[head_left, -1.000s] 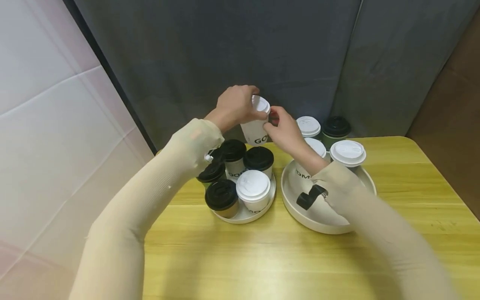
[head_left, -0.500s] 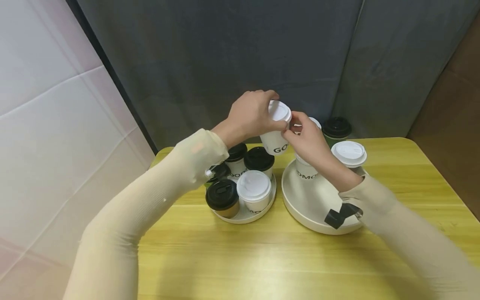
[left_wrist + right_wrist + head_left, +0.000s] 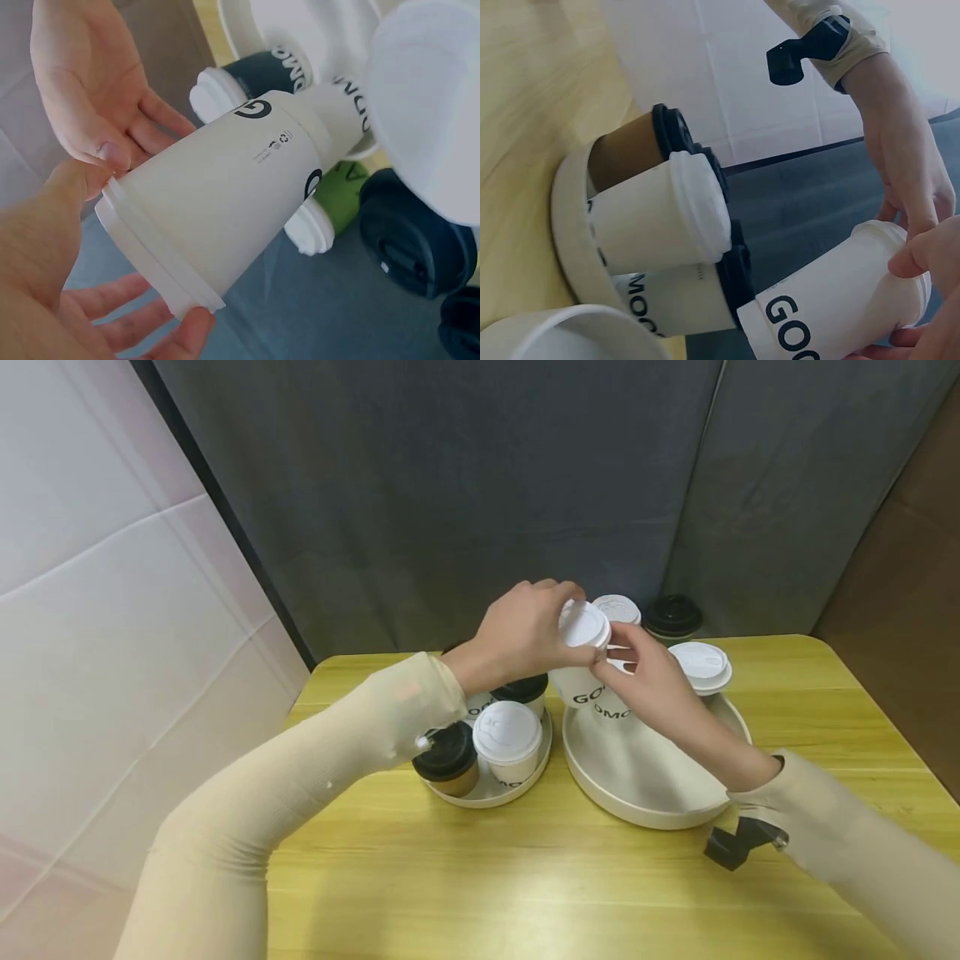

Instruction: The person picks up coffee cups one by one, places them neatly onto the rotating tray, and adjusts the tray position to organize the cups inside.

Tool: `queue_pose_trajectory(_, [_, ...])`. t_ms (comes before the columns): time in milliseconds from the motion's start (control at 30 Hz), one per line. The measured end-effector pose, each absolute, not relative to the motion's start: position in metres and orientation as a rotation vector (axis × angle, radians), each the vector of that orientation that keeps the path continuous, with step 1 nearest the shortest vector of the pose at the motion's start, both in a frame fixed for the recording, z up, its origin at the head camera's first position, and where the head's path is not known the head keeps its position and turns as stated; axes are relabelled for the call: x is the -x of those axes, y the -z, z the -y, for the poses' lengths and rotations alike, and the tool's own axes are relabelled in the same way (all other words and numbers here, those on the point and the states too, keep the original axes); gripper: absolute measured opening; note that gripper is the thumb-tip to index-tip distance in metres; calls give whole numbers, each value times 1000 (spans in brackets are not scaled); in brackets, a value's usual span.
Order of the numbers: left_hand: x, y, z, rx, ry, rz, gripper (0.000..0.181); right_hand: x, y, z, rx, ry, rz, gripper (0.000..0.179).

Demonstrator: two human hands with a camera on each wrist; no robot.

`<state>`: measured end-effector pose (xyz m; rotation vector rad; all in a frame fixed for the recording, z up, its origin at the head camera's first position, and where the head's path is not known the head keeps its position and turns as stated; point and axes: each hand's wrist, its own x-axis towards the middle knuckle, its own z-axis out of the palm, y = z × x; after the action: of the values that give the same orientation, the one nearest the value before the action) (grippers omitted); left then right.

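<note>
My left hand (image 3: 521, 633) grips a white paper coffee cup (image 3: 217, 199) by its white lid, with the thumb on the near side and the fingers around the far side. From the right, my right hand (image 3: 660, 683) holds the lid's edge, its thumb and fingertips close to the left thumb. The cup is raised and tilted over the back left of the large round tray (image 3: 675, 819), its dark lettering facing forward in the head view. Behind it, another lettered white cup (image 3: 617, 708) on that tray is partly hidden.
Around the large tray's back are more lidded cups: a white-lidded one (image 3: 702, 665), another white lid (image 3: 619, 607) and a black lid (image 3: 672, 615). A smaller round tray (image 3: 486, 802) at left bears a brown cup (image 3: 456, 783), a white cup (image 3: 510, 735) and black-lidded cups.
Both hands have carried the white cup rightward and down, from above the back of the small tray to the large tray's back left. The standing cups keep their places.
</note>
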<state>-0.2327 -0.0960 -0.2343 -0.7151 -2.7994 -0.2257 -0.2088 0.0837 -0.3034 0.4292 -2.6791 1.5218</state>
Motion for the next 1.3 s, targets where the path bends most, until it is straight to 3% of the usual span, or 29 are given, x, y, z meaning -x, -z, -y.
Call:
queue_pose_trajectory(767, [222, 282, 84, 971, 76, 2852, 69, 186, 373, -103, -540, -1157, 2749, 55])
queue_pose_trajectory(1000, [222, 296, 85, 957, 78, 2905, 80, 184, 387, -100, -545, -1157, 2754, 57])
queue_pose_trajectory(1300, [220, 311, 85, 930, 64, 2935, 82, 181, 403, -98, -550, -1188, 2738, 54])
